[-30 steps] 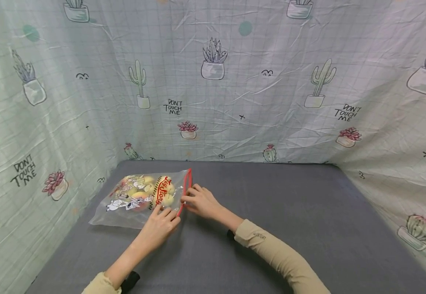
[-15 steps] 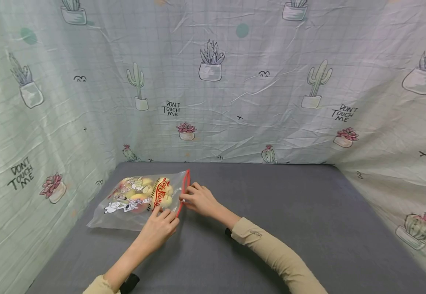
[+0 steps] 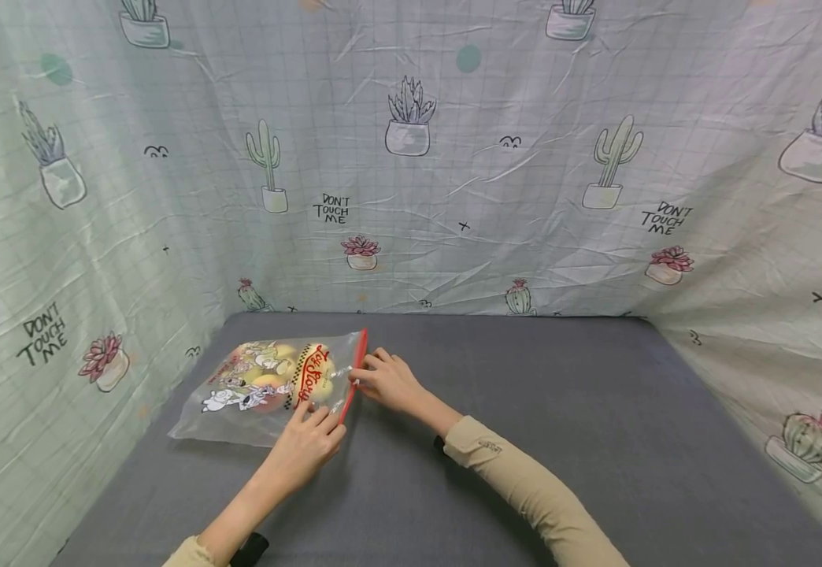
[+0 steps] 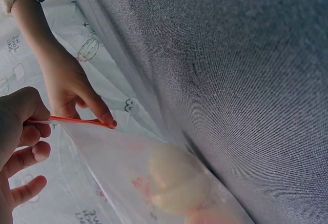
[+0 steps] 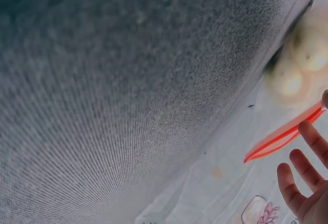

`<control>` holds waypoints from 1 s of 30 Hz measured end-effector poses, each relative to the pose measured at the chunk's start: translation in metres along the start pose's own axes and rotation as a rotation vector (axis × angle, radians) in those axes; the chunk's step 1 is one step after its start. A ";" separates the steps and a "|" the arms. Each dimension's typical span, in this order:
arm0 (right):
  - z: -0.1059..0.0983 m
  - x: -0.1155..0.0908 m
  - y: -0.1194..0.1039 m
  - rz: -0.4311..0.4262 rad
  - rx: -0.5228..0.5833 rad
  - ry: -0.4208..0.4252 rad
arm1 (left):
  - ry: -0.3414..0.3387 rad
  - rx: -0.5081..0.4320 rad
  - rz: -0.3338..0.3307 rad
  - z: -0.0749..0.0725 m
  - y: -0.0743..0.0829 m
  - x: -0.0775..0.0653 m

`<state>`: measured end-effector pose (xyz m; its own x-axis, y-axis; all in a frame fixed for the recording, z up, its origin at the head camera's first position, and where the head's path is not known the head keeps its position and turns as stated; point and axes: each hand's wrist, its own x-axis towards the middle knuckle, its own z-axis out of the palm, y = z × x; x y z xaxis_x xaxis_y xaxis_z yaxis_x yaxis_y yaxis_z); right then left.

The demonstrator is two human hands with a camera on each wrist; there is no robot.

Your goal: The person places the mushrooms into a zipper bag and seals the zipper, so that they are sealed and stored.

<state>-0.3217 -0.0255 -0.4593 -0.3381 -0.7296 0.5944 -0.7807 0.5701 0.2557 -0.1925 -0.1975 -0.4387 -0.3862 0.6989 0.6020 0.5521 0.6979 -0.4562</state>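
A clear zip bag (image 3: 191,421) with red lettering and cartoon prints lies on the table at the left. Several round yellowish and reddish things, fruit-like, show through its plastic (image 3: 269,386). Its red zip edge (image 3: 363,346) faces right. At the near end of that edge, my left hand (image 3: 305,445) pinches the corner between thumb and index finger, as the left wrist view shows. Farther along, my right hand (image 3: 393,386) pinches the red strip. In the right wrist view the two red lips (image 5: 271,147) stand slightly apart beyond my right fingers (image 5: 292,183).
The bag and both hands are over a dark grey cloth-covered table (image 3: 524,409). A pale curtain (image 3: 468,197) printed with cacti and lettering hangs along the back and both sides. Dark wrist straps (image 3: 250,549) sit below the sleeves.
My right hand has slid a little along the red edge toward its far end. The red lips look closer together than before. My left hand keeps its grip at the near corner.
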 end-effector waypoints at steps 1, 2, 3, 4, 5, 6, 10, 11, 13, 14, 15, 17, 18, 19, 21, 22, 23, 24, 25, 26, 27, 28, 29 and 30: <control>0.000 0.000 0.000 0.000 -0.001 0.000 | -0.002 0.003 -0.001 0.000 0.000 0.000; 0.001 0.000 0.001 0.001 -0.003 0.001 | -0.003 0.006 -0.002 -0.001 0.001 0.000; 0.002 0.001 0.001 0.002 -0.005 0.001 | -0.004 0.010 -0.002 -0.001 0.001 -0.001; 0.003 0.001 0.002 0.004 -0.009 0.001 | -0.004 0.010 -0.004 -0.001 0.001 -0.001; 0.004 0.001 0.002 0.007 -0.011 0.001 | -0.005 0.011 -0.005 -0.001 0.001 -0.001; 0.005 0.000 0.003 0.011 -0.015 0.000 | -0.005 0.012 -0.005 -0.001 0.001 -0.002; 0.009 0.000 0.004 0.026 -0.024 -0.010 | -0.001 0.003 -0.009 -0.001 0.000 -0.003; 0.009 0.000 0.005 0.032 -0.023 -0.019 | 0.003 0.001 -0.009 -0.001 0.000 -0.003; 0.010 0.000 0.005 0.045 -0.023 -0.043 | 0.011 -0.005 -0.011 0.000 0.000 -0.004; 0.011 0.001 0.005 0.053 -0.022 -0.054 | 0.017 -0.005 -0.010 0.000 0.000 -0.004; 0.012 0.001 0.006 0.062 -0.020 -0.064 | 0.024 -0.004 -0.010 0.001 0.000 -0.004; 0.012 0.001 0.007 0.078 -0.018 -0.082 | 0.032 -0.005 -0.010 0.001 0.000 -0.003; 0.013 0.001 0.007 0.084 -0.015 -0.084 | 0.036 -0.004 -0.010 0.001 0.001 -0.003; 0.013 0.001 0.008 0.089 -0.012 -0.085 | 0.039 -0.003 -0.011 0.001 0.001 -0.003; 0.015 0.001 0.008 0.098 -0.004 -0.084 | 0.043 -0.002 -0.013 0.001 0.001 -0.003; 0.015 0.002 0.009 0.102 -0.002 -0.085 | 0.043 -0.003 -0.016 0.001 0.001 -0.003; 0.015 0.002 0.009 0.106 0.003 -0.086 | 0.044 -0.004 -0.018 0.001 0.001 -0.003; 0.016 0.002 0.009 0.112 0.008 -0.087 | 0.046 -0.005 -0.020 0.001 0.002 -0.003; 0.016 0.002 0.009 0.117 0.009 -0.091 | 0.047 -0.005 -0.021 0.001 0.002 -0.003; 0.017 0.003 0.010 0.124 0.013 -0.094 | 0.049 -0.005 -0.021 0.001 0.002 -0.003; 0.017 0.003 0.010 0.131 0.014 -0.099 | 0.052 -0.006 -0.022 0.001 0.002 -0.003; 0.017 0.003 0.010 0.138 0.016 -0.104 | 0.054 -0.006 -0.024 0.001 0.002 -0.003; 0.017 0.004 0.010 0.144 0.019 -0.108 | 0.056 -0.004 -0.023 0.001 0.002 -0.003; 0.017 0.004 0.010 0.150 0.019 -0.115 | 0.057 -0.002 -0.023 0.001 0.002 -0.002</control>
<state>-0.3396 -0.0294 -0.4670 -0.5085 -0.6760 0.5334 -0.7266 0.6692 0.1554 -0.1915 -0.1979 -0.4415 -0.3560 0.6725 0.6488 0.5452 0.7134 -0.4402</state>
